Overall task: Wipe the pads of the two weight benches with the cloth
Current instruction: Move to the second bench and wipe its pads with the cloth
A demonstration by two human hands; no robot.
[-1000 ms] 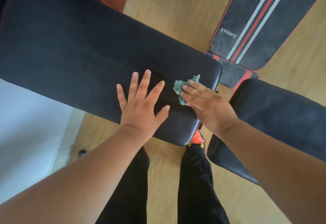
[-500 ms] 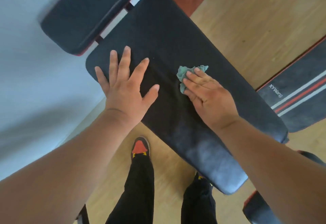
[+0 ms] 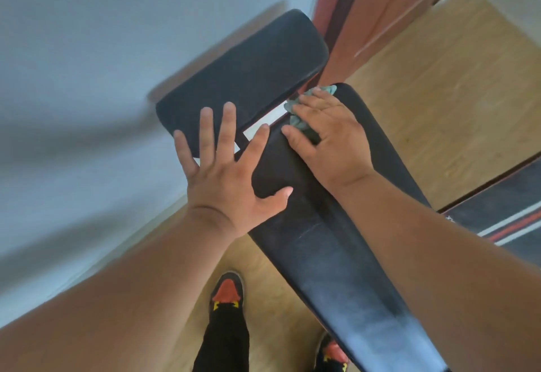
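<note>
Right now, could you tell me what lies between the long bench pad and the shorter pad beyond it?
In the head view, a narrow gap separates the long pad from the shorter pad, showing pale floor and a dark frame bar.

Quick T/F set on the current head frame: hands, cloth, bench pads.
1. The right hand presses the crumpled teal cloth on the long black bench pad. True.
2. The left hand grips the cloth. False: it lies flat with fingers spread, holding nothing.
3. The cloth sits at the long pad's end nearest the smaller black pad. True.
4. The floor is grey carpet. False: light wooden floor.
5. A striped black pad shows at the right edge. True.
</note>
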